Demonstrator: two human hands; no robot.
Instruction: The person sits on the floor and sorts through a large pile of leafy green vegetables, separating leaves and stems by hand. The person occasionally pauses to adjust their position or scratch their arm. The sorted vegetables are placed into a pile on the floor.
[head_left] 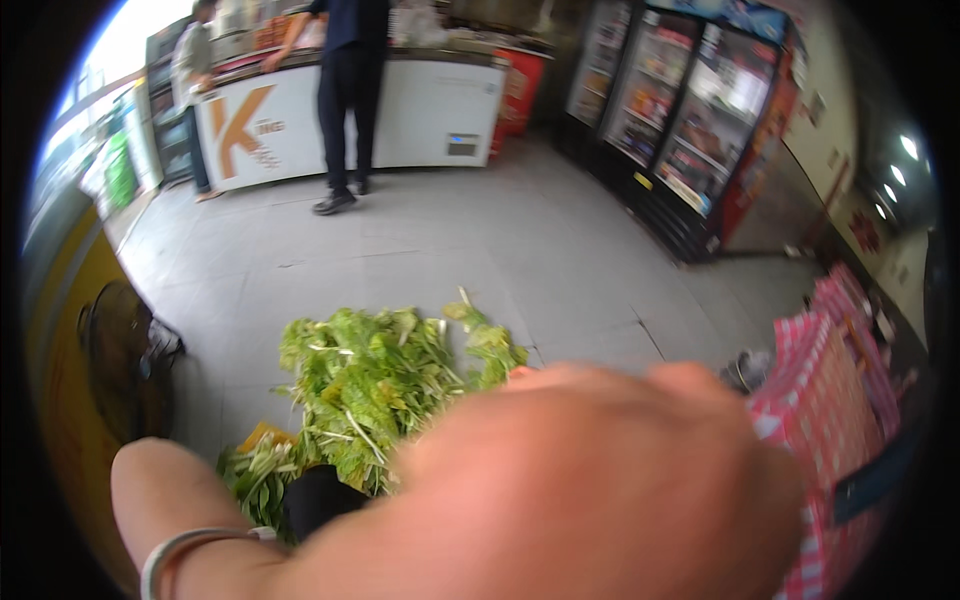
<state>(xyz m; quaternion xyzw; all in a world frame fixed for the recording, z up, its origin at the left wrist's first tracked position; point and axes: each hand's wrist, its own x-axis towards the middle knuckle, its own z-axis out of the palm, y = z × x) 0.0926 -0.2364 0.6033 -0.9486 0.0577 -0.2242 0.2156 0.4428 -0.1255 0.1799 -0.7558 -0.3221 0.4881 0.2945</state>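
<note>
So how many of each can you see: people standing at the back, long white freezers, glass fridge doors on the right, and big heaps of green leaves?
People standing at the back: 2
Long white freezer: 1
Glass fridge doors on the right: 3
Big heap of green leaves: 1 (single leaves are too jumbled to count)
Total: 7

I was in a shop, by the look of it: ahead of me stood glass-doored coolers [708, 135] stocked with goods [645, 105] (too blurred for me to name), and beyond the grey tiled floor [430, 240] ran a long white chest freezer [425, 110], with a person in dark clothes [350, 95] standing at it.
</note>
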